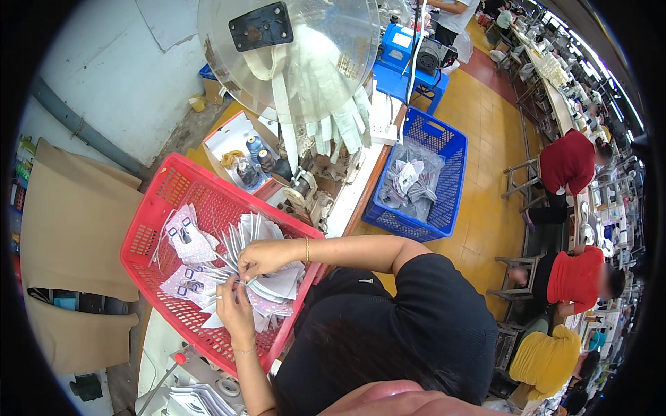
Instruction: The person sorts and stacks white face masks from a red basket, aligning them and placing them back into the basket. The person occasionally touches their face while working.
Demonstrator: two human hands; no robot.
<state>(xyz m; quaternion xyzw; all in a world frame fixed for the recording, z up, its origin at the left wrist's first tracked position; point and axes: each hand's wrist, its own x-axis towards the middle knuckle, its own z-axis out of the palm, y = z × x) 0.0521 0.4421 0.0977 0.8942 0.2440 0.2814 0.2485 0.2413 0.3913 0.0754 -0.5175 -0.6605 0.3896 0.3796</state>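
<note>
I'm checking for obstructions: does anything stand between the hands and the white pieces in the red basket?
Nothing visible does: the left hand and right hand are right at the white pieces. The right forearm passes over the rim of the red basket.

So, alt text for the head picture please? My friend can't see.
A person's left hand and right hand meet over flat, pink-patterned white pieces in a red plastic basket; a blue plastic crate stands to the right.

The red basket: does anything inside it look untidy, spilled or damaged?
Somewhat untidy: in the red basket, the patterned pieces at the left lie at differing angles, unstacked, while white pieces fan out near the right hand. No spill or damage shows.
</note>
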